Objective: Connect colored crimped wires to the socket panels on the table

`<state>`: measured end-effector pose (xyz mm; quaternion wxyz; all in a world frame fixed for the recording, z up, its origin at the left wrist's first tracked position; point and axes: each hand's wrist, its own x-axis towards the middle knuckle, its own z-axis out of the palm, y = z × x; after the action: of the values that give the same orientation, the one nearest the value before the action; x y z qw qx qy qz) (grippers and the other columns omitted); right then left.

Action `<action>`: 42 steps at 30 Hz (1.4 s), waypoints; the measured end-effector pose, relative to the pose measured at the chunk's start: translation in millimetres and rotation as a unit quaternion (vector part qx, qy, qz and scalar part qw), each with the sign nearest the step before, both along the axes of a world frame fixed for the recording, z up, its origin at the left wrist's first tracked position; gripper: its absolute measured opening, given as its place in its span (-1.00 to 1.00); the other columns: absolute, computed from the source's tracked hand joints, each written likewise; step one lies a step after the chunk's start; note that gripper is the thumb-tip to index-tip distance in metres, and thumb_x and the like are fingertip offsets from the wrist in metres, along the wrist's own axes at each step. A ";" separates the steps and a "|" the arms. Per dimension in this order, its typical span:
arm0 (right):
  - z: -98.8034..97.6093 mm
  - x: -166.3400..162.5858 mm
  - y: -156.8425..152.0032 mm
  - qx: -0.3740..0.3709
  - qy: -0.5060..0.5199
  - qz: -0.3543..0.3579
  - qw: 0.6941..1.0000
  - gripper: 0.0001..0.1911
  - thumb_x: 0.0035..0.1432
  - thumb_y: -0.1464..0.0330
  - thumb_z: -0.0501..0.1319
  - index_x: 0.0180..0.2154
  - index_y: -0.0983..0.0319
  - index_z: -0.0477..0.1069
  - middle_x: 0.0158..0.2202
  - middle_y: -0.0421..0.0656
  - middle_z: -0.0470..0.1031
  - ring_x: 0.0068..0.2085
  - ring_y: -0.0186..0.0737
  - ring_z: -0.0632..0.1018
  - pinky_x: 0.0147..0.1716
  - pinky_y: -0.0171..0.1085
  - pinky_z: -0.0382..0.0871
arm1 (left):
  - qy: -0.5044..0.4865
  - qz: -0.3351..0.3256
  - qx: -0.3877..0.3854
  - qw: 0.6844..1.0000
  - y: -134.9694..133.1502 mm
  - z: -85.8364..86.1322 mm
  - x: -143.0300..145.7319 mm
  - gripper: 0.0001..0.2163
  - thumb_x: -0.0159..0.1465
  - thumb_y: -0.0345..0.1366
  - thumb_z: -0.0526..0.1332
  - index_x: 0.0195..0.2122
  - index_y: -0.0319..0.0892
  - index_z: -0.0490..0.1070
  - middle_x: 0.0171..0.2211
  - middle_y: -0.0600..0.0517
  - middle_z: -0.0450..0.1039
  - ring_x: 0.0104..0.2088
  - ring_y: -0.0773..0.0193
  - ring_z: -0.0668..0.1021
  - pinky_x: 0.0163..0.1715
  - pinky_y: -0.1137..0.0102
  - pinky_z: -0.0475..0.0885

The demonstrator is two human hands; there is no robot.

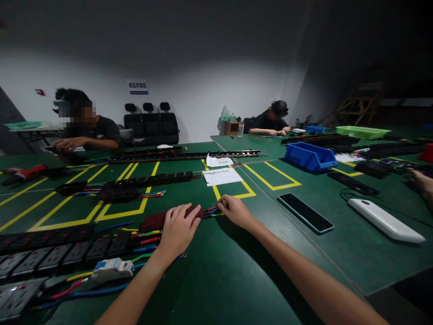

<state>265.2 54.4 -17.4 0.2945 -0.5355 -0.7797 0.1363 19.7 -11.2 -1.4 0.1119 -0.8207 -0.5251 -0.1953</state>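
My left hand [178, 228] lies over the right end of a dark red socket module [154, 220] on the green table [219, 275], its fingers curled onto it. My right hand [236, 211] is just to the right, fingers pinched on the coloured wires [212, 211] that come out of the module's end. Red, blue and green strands show between the two hands.
Black socket strips with coloured wires [50, 253] and a white breaker [113, 267] lie at the left. More strips [142, 180], paper sheets [221, 176], a phone [305, 212], a white device [384, 220] and a blue bin [309, 156] sit around. Two people sit at the far side; another hand [421, 183] at right.
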 end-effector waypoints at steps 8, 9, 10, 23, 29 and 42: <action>-6.8 8.8 8.0 -0.030 0.050 -0.010 0.998 -0.68 0.29 0.21 0.08 -0.41 0.20 0.47 -0.45 -0.14 0.53 -0.42 -0.19 0.48 -0.42 -0.27 0.17 | -0.020 0.008 -0.019 1.000 4.4 4.1 10.5 -0.63 0.46 -0.06 0.00 0.15 -0.03 0.41 0.05 -0.11 0.45 0.08 0.01 0.44 0.10 0.04 0.26; -8.6 8.1 8.9 -0.024 0.069 -0.006 0.997 -0.70 0.28 0.21 0.09 -0.38 0.20 0.48 -0.44 -0.13 0.54 -0.41 -0.19 0.48 -0.41 -0.27 0.19 | -0.014 0.009 -0.026 1.000 6.8 6.2 13.9 -0.63 0.45 -0.03 0.01 0.10 -0.08 0.42 0.00 -0.13 0.45 0.04 0.01 0.45 0.09 0.04 0.27; -10.3 7.3 8.9 -0.012 0.085 -0.003 0.996 -0.72 0.28 0.21 0.09 -0.35 0.20 0.48 -0.42 -0.13 0.54 -0.40 -0.18 0.48 -0.40 -0.27 0.21 | -0.004 0.012 -0.032 0.999 9.4 8.4 17.3 -0.62 0.43 0.00 0.03 0.04 -0.14 0.42 -0.06 -0.14 0.45 0.00 0.01 0.46 0.07 0.06 0.28; -7.6 0.3 -7.1 0.037 0.109 0.001 0.993 -0.69 0.37 0.21 0.06 -0.31 0.19 0.47 -0.40 -0.14 0.50 -0.37 -0.18 0.48 -0.34 -0.23 0.26 | 0.043 -0.003 -0.030 0.999 17.4 6.1 24.1 -0.76 0.41 -0.12 0.07 -0.07 -0.16 0.36 -0.13 -0.09 0.44 -0.12 0.04 0.48 -0.08 0.13 0.37; -8.0 2.7 -7.7 0.028 0.110 -0.039 0.993 -0.66 0.35 0.16 0.07 -0.30 0.20 0.50 -0.35 -0.11 0.55 -0.31 -0.13 0.51 -0.30 -0.21 0.29 | 0.026 -0.016 -0.034 0.999 17.1 4.1 22.9 -0.73 0.42 -0.11 0.07 -0.03 -0.16 0.39 -0.05 -0.12 0.45 -0.03 0.01 0.48 -0.01 0.09 0.37; -6.9 1.8 -17.4 -0.019 0.208 -0.017 0.978 -0.70 0.28 0.17 0.16 -0.16 0.22 0.54 -0.24 -0.08 0.60 -0.32 -0.16 0.54 -0.30 -0.20 0.38 | 0.013 -0.016 -0.035 0.999 15.9 4.9 23.7 -0.73 0.41 -0.12 0.11 -0.02 -0.17 0.41 -0.02 -0.13 0.47 0.00 -0.01 0.48 0.02 0.05 0.39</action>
<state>267.0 36.9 -24.3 0.4423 -0.5137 -0.6898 0.2542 43.3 4.7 3.5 0.0869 -0.8350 -0.5168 -0.1679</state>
